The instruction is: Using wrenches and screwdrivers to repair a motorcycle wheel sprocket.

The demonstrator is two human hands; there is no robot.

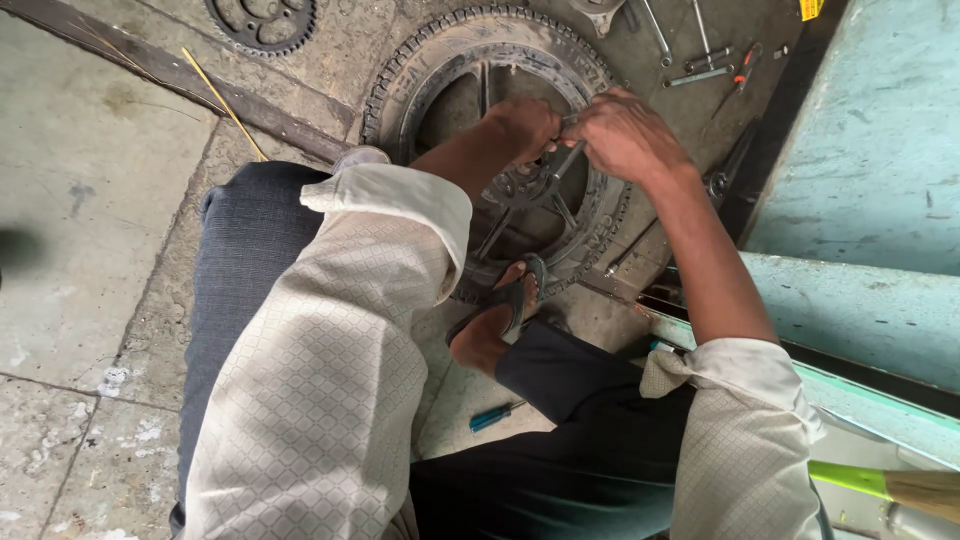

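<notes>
A motorcycle wheel with its black tyre (pixel 470 45) lies flat on the concrete floor in front of me. My left hand (pixel 525 125) and my right hand (pixel 625 132) meet over the wheel's hub (pixel 525 190). Both grip a metal wrench (pixel 567 158) that points down at the hub. My sandalled foot (pixel 497 318) presses on the near rim of the tyre.
A toothed sprocket (pixel 262 20) lies at the top left. Several wrenches (pixel 695 72) are scattered on the floor at the top right. A blue-handled screwdriver (pixel 495 415) lies by my foot. A pale green metal structure (pixel 870 200) stands on the right, with a green-handled broom (pixel 890 485) below it.
</notes>
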